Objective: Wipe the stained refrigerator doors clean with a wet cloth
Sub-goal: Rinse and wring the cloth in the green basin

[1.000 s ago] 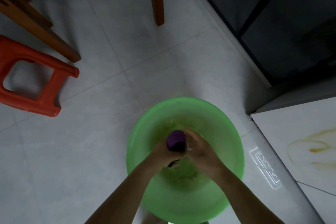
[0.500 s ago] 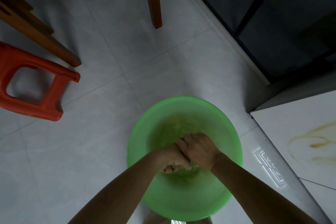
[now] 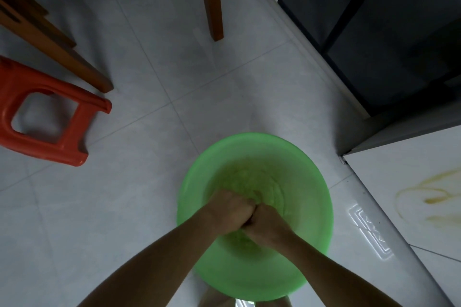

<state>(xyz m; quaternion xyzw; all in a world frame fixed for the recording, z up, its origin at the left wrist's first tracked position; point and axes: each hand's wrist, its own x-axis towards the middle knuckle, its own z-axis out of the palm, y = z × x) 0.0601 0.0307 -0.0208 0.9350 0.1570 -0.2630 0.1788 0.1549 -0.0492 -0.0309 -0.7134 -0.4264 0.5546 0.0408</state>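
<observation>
Refrigerator door (image 3: 399,169): white, glossy, lower corner in view, right of right grip (image 3: 268,224), well apart. Yellow-brown stain (image 3: 439,198) on it, looping streaks. Cloth: hidden between left grip (image 3: 228,209) and right grip, clenched together.

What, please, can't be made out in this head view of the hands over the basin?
All in the head view:
Cloth: hidden inside the clenched left hand and right hand, pressed together over the green basin.
Stain on the refrigerator door: cut off by the right edge, so its full extent is unknown.
Depth of the water: obscured by hands and ripples.
Red stool: cut off by the left edge.
</observation>
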